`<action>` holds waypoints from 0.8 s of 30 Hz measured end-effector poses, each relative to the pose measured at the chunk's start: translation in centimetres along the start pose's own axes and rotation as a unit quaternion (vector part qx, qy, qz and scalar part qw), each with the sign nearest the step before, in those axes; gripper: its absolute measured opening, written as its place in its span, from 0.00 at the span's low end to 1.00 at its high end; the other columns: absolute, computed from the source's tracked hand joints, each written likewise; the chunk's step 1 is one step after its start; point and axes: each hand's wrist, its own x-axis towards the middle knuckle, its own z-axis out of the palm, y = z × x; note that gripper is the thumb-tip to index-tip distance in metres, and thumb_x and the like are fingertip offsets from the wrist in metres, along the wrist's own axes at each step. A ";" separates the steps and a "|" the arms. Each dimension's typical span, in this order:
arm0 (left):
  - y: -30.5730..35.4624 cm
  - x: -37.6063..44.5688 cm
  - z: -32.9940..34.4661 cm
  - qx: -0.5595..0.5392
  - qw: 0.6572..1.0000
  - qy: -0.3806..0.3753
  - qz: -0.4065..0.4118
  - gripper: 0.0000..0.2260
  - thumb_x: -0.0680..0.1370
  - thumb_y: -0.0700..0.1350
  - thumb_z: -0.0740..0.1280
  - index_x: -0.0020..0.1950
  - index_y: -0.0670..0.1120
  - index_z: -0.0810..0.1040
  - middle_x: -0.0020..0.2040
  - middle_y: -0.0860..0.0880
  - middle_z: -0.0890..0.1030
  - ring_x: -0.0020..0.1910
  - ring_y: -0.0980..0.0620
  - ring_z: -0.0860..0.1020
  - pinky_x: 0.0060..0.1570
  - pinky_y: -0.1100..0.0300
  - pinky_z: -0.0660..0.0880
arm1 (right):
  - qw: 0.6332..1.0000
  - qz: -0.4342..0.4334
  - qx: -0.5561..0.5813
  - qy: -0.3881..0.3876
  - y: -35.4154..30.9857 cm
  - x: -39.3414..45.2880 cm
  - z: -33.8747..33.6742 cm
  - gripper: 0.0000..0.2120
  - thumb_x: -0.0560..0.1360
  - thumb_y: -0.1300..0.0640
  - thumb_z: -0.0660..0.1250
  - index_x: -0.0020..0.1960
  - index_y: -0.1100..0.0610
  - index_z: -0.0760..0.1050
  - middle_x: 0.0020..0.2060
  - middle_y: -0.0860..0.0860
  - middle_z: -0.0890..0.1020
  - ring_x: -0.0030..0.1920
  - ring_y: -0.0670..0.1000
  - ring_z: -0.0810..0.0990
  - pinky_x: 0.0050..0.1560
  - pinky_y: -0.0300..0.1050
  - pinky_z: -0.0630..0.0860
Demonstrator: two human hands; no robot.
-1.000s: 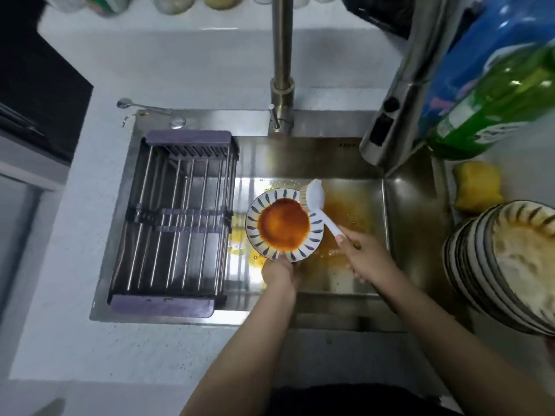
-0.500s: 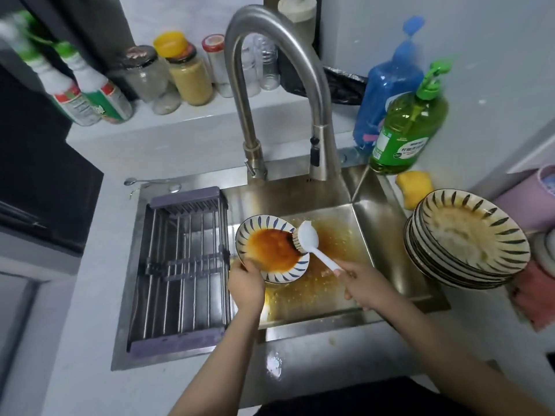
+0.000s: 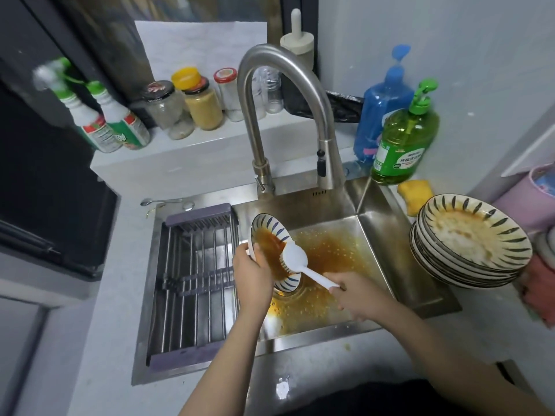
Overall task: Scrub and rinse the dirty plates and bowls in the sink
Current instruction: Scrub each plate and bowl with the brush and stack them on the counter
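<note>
Blue-striped round bowl [image 3: 271, 250], orange with sauce, tilts over the steel sink [image 3: 375, 235]; left hand [image 3: 251, 276] grips its near rim, right hand [image 3: 357, 294] pinches the white brush [image 3: 295, 259] touching its right side.

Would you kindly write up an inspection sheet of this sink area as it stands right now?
Surface: sink floor covered in orange sauce; drying rack sits across its left side.
Job's things: tilted plate coated in sauce, brush head on it; stack of dirty plates on the counter at right.
Clutter: green soap bottle, blue bottle, yellow sponge, jars, spray bottles, spoon.
Hands: left hand grips the plate's rim; right hand grips the brush handle.
Cables: nothing seen.
Surroundings: faucet, no water seen running.
</note>
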 end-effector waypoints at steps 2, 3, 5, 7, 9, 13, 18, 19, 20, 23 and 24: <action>0.0 0.2 -0.2 -0.008 1.000 0.003 0.003 0.18 0.83 0.51 0.55 0.65 0.40 0.72 0.58 0.43 0.78 0.56 0.44 0.76 0.53 0.55 0.72 | 1.000 0.003 0.001 -0.001 -0.3 0.0 0.3 0.20 0.81 0.58 0.57 0.73 0.50 0.66 0.41 0.42 0.75 0.38 0.44 0.74 0.30 0.33 0.64; -0.1 0.3 -0.3 -0.012 1.000 0.004 0.005 0.18 0.83 0.51 0.55 0.64 0.39 0.72 0.57 0.42 0.78 0.56 0.44 0.77 0.53 0.54 0.73 | 1.000 0.003 0.000 0.000 -0.4 0.1 0.5 0.20 0.81 0.57 0.58 0.73 0.50 0.65 0.44 0.43 0.77 0.40 0.44 0.75 0.30 0.33 0.64; -0.3 0.4 -0.4 -0.021 1.000 0.004 0.002 0.18 0.83 0.51 0.54 0.63 0.39 0.73 0.56 0.42 0.79 0.55 0.43 0.77 0.54 0.51 0.74 | 1.000 0.000 0.000 0.003 -0.5 0.2 0.8 0.21 0.81 0.57 0.58 0.74 0.50 0.65 0.51 0.46 0.78 0.44 0.45 0.76 0.32 0.33 0.65; -0.5 0.4 -0.5 -0.034 0.999 0.004 -0.013 0.18 0.83 0.50 0.54 0.62 0.39 0.73 0.55 0.42 0.79 0.54 0.43 0.77 0.51 0.53 0.73 | 1.000 -0.016 -0.003 0.003 -0.7 0.2 0.8 0.21 0.81 0.57 0.58 0.73 0.49 0.66 0.47 0.44 0.78 0.42 0.46 0.77 0.32 0.35 0.67; -0.4 0.3 -0.5 -0.054 0.998 0.003 -0.042 0.16 0.84 0.49 0.53 0.60 0.39 0.73 0.52 0.43 0.79 0.51 0.44 0.76 0.46 0.57 0.68 | 0.999 -0.036 -0.008 -0.005 -1.0 -0.1 0.8 0.20 0.81 0.57 0.59 0.71 0.46 0.68 0.42 0.43 0.78 0.40 0.47 0.77 0.32 0.36 0.69; -0.4 0.5 -0.8 -0.100 0.989 0.003 -0.113 0.18 0.84 0.49 0.51 0.61 0.38 0.73 0.50 0.43 0.76 0.52 0.44 0.74 0.48 0.58 0.64 | 0.993 -0.040 -0.090 -0.064 -1.8 -1.0 -0.6 0.19 0.81 0.58 0.56 0.69 0.46 0.71 0.37 0.45 0.76 0.33 0.45 0.72 0.29 0.36 0.67; -1.5 0.0 -0.8 -0.134 0.983 -0.031 -0.122 0.21 0.84 0.52 0.50 0.56 0.39 0.75 0.49 0.42 0.78 0.54 0.43 0.76 0.51 0.55 0.69 | 0.962 -0.017 -0.271 0.024 -2.2 0.2 -2.3 0.14 0.79 0.61 0.54 0.61 0.52 0.72 0.43 0.51 0.77 0.39 0.51 0.76 0.32 0.40 0.65; -1.6 -0.2 -0.6 -0.142 0.981 -0.046 -0.123 0.20 0.84 0.53 0.51 0.52 0.40 0.75 0.47 0.42 0.78 0.53 0.41 0.77 0.50 0.54 0.70 | 0.960 -0.028 -0.275 0.039 -2.5 0.6 -1.9 0.16 0.79 0.62 0.54 0.64 0.51 0.70 0.43 0.51 0.77 0.39 0.51 0.75 0.32 0.41 0.66; -1.4 -0.6 -0.2 -0.148 0.979 -0.056 -0.127 0.20 0.84 0.54 0.51 0.48 0.41 0.74 0.44 0.43 0.77 0.52 0.40 0.77 0.49 0.54 0.70 | 0.959 -0.041 -0.277 0.046 -2.9 0.7 -1.5 0.19 0.79 0.62 0.54 0.68 0.50 0.68 0.43 0.51 0.77 0.39 0.52 0.75 0.32 0.42 0.67; -1.5 -0.8 -0.1 -0.173 0.971 -0.055 -0.154 0.22 0.83 0.55 0.50 0.47 0.40 0.74 0.43 0.41 0.77 0.50 0.39 0.77 0.49 0.52 0.71 | 0.963 -0.080 -0.255 -0.012 -3.6 -0.5 -0.9 0.21 0.81 0.59 0.52 0.72 0.46 0.66 0.40 0.49 0.77 0.36 0.50 0.74 0.33 0.42 0.68; -1.6 -0.7 -0.4 -0.179 0.969 -0.048 -0.164 0.22 0.83 0.55 0.50 0.46 0.41 0.74 0.42 0.40 0.77 0.48 0.40 0.77 0.48 0.52 0.71 | 0.959 -0.082 -0.267 -0.043 -3.4 -1.2 -1.2 0.21 0.81 0.59 0.52 0.72 0.46 0.66 0.38 0.48 0.75 0.34 0.48 0.72 0.33 0.40 0.68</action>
